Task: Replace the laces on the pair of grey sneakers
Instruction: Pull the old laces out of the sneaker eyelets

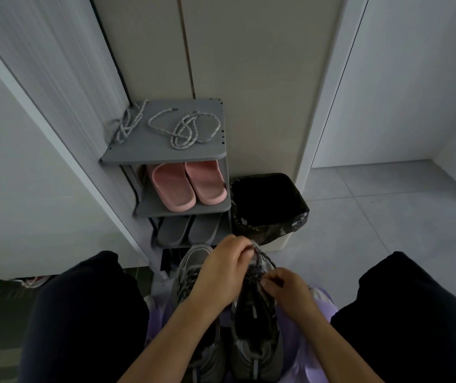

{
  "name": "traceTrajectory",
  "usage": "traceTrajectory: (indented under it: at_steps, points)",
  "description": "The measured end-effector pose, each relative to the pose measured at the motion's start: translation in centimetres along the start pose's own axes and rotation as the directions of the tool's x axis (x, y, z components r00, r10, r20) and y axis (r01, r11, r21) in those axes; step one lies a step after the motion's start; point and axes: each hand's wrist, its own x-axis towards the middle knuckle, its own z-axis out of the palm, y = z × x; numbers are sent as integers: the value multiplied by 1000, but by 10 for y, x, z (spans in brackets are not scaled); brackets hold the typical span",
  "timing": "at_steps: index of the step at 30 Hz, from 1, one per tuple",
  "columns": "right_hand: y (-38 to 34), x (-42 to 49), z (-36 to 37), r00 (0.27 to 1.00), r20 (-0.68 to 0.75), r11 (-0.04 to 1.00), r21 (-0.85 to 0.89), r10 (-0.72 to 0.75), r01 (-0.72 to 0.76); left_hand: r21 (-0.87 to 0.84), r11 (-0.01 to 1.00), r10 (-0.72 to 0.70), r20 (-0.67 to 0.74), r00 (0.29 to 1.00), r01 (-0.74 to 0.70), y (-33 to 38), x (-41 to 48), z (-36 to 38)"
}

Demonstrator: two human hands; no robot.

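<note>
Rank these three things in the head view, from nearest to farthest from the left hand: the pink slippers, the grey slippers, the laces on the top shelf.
From the left hand:
1. grey slippers, low in the rack, just beyond the hand.
2. pink slippers, one level higher.
3. laces, on the rack's top, farthest.

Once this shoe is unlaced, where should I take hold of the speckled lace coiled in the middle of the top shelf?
Probably pinch its dark-tipped end, coming from above. It lies flat on the shelf, clear of the tangled loops, so pulling there should unwind the lace without knotting.
</note>
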Motion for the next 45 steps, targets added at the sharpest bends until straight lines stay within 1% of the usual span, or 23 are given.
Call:
traceTrajectory:
  at_steps: [1,2,3,4,5,6,8,10,13,17,21,23,26,27,31,32,35,36,37,40,41,42,45]
  points:
    - [0,1,0,1000,-3,1000,9,4,-4,-6,1000,-19,143,990,20,-2,-4,-4]
    - [0,2,-1,1000,-1,1000,15,2,-2,27,999,-35,331,943,27,-5,-10,-8]
    - [-2,2,-1,1000,3,1000,18,2,-2,68,998,-49,514,856,17,-7,-17,-10]
    - [-3,2,-1,1000,6,1000,22,1,-1,85,996,-79,637,767,33,-11,-23,-11]
    - [-4,1,-1,1000,2,1000,25,-1,0,77,992,-122,666,736,96,-16,-29,-11]
    - [-5,1,-1,1000,-4,1000,29,-7,7,47,980,-181,602,778,192,-20,-31,-9]
    - [-6,-1,-1,1000,9,999,41,-10,10,-42,941,-307,314,898,336,-29,-31,-1]
    - [-8,-1,0,999,35,1000,26,0,0,-24,928,-363,169,916,372,-31,-26,10]
    - [-9,1,0,999,46,1000,-16,5,-4,108,930,-365,172,915,351,-30,-16,28]
    - [-8,2,3,998,-51,998,-62,-32,29,117,918,-394,147,907,380,-29,-8,34]
    - [-5,4,4,988,-153,999,-1,-35,35,87,908,-419,144,897,410,-34,-11,36]
    - [-4,4,2,994,-108,1000,11,-20,21,46,902,-431,136,892,429,-34,-13,37]
    - [-1,4,1,999,48,1000,10,-3,2,-11,897,-438,126,890,443,-35,-14,40]
    - [-1,4,2,999,38,1000,15,3,-4,-8,898,-435,128,891,439,-34,-15,41]
    - [0,8,2,982,-180,988,150,54,-27,-24,888,-451,146,881,458,-34,-13,43]
    - [-1,7,1,986,-161,990,138,47,-24,-32,883,-461,137,877,469,-33,-13,44]
    - [1,5,1,998,59,993,109,37,-44,-149,852,-492,102,864,503,-30,-16,45]
    - [2,4,1,997,69,996,78,34,-39,-172,847,-493,97,865,502,-29,-16,46]
    - [3,5,2,999,22,996,83,35,-37,-178,845,-495,100,863,505,-29,-16,46]
    - [0,8,-1,976,-179,940,337,127,-61,-168,839,-500,140,855,518,-30,-14,47]
    - [-1,9,-4,971,-198,934,353,134,-57,-167,839,-498,150,854,518,-30,-13,48]
    - [-1,9,-5,977,-175,945,323,122,-60,-169,839,-497,149,855,518,-30,-13,47]
    - [5,6,-1,994,65,976,196,85,-96,-175,844,-493,120,862,507,-32,-14,46]
